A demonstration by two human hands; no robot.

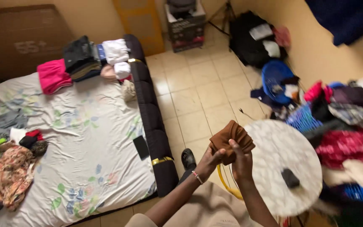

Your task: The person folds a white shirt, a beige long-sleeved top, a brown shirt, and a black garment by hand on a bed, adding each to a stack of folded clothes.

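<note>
Meanwhile, both hands, left point(210, 163) and right point(241, 162), are gripping a brown cloth point(231, 138), fingers closed; folded stacks point(93, 56) are lying beyond, loose clothes point(345, 126) rightward are waiting.

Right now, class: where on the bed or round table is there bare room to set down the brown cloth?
The bedsheet lies bare between the folded stack, the loose clothes and the phone. The round table is bare but for a small dark object. The clothes heap crowds its far side. Both hands, left and right, hold the brown cloth.
</note>
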